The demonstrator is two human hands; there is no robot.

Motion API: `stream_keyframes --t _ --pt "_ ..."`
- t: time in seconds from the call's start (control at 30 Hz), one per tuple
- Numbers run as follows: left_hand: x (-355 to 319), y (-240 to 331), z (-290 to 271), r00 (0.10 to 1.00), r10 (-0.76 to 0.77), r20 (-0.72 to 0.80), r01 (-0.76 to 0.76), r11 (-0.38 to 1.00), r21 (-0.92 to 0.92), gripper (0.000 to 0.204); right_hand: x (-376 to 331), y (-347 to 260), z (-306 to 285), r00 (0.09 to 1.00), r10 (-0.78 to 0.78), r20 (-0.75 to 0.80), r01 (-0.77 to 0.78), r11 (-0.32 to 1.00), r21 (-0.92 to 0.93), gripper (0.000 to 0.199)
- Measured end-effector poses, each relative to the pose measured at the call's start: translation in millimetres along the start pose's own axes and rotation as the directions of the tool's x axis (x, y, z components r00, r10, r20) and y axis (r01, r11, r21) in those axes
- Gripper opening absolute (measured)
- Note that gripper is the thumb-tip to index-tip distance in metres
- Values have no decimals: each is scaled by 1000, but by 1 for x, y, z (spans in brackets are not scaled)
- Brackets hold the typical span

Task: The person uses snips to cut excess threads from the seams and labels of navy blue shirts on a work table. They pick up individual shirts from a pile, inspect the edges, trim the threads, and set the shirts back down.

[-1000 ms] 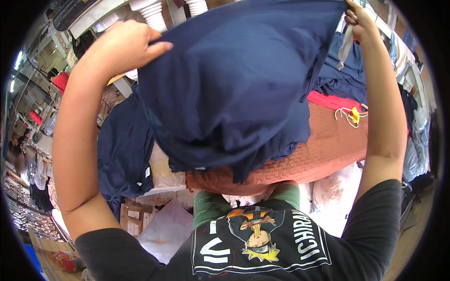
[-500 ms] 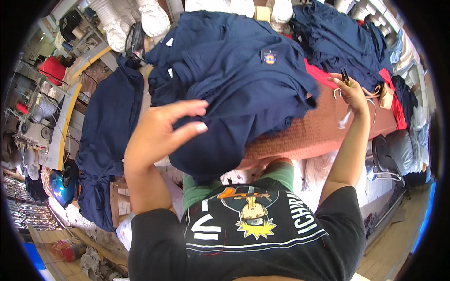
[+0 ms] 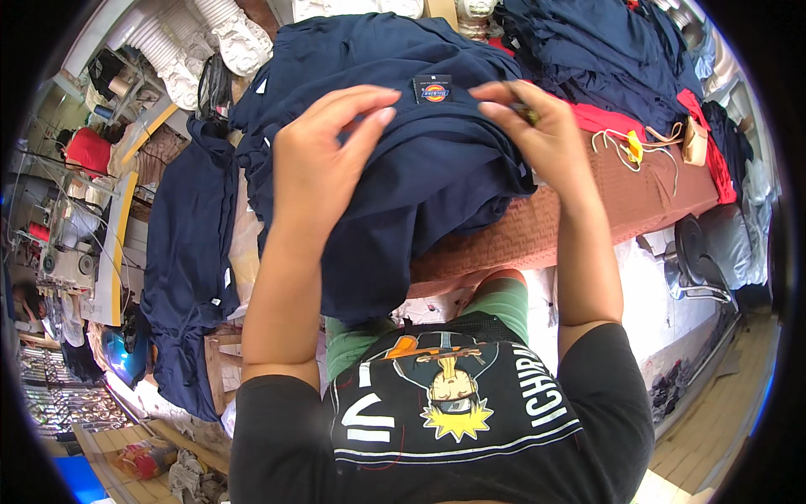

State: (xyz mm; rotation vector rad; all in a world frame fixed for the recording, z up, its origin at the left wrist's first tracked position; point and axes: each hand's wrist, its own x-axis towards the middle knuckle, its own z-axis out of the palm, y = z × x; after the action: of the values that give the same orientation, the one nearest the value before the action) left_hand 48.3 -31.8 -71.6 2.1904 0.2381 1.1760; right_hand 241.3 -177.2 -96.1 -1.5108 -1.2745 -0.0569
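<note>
A heap of dark navy garments [image 3: 453,160] lies in front of me, and a small black label [image 3: 433,89] with a coloured emblem shows near its top. My left hand [image 3: 323,160] is raised over the heap's left part, thumb and forefinger apart, holding nothing visible. Over the right part is my right hand [image 3: 541,139], its fingers curled around small thread snips [image 3: 524,111], mostly hidden in the palm. The label lies between the two hands. Whether either hand touches the cloth, I cannot tell.
The heap rests on a brown-covered table [image 3: 579,231]. More navy garments [image 3: 604,59] lie at the far right, near red cloth [image 3: 709,155], pale cords and a yellow item [image 3: 634,149]. Another navy stack [image 3: 189,244] hangs at left, beside sewing machines [image 3: 67,265]. A black chair [image 3: 701,256] stands right.
My right hand has come left from the table's right side to the heap, keeping the snips. My left hand has moved up and right. The label now appears farther left.
</note>
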Motion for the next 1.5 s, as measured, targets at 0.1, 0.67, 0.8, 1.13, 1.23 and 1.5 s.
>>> stream_keyframes --t 0.1,0.67,0.8,1.13,1.23,1.5 --pt "11 -12 29 996 -83 21 82 995 50 29 19 -5 25 988 153 34 -151 987 -53 22" --pt "12 -16 35 942 -302 145 299 953 41 18 14 21 35 979 195 57 -201 891 408 19" --pt "16 -20 33 974 -165 154 163 986 24 16 15 31 35 959 265 105 -285 906 314 23" --pt "23 -28 22 944 -192 269 272 913 -303 23 19 16 22 930 329 165 -352 926 135 28" --pt "24 -19 22 903 -301 307 395 863 -315 25 17 14 21 967 246 67 -244 969 -43 29" --pt "26 -17 19 884 -335 327 441 830 -342 27 4 -16 12 985 -168 46 174 962 -211 23"
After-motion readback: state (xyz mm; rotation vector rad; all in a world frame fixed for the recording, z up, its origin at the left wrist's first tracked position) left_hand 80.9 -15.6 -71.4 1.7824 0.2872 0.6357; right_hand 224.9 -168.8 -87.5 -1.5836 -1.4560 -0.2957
